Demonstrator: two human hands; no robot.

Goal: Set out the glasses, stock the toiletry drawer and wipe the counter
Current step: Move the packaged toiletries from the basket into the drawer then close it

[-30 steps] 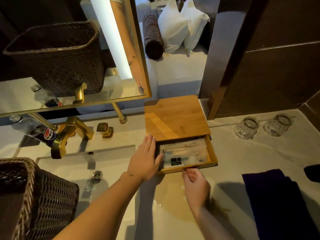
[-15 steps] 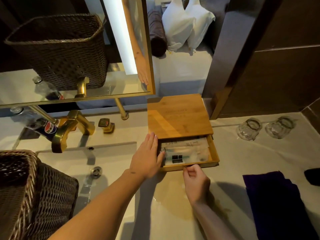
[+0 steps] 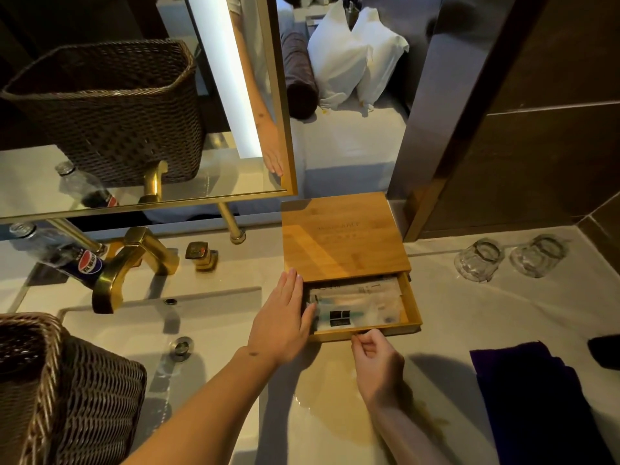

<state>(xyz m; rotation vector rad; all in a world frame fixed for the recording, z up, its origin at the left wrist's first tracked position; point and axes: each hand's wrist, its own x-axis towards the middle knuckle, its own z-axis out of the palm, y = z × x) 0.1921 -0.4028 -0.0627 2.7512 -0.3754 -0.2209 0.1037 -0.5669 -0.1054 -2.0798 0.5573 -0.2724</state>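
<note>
Bamboo box point(image 3: 345, 239) sits on the counter point(image 3: 469, 313), its drawer point(image 3: 411, 308) partly out, packets point(image 3: 355, 305) inside. I see my left hand point(image 3: 281, 325) flat, fingers straight, against the box's left side. My right hand point(image 3: 377, 362) pinches the drawer's front edge. Two glasses point(image 3: 478, 260) stand to the right.

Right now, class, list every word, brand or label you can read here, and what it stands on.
Pepsi globe logo, on the cola bottle; its lettering is too blurred to read.
Engraved lines on the bamboo box lid: too faint to read.
Print on the toiletry packets in the drawer: too small to read.
</note>
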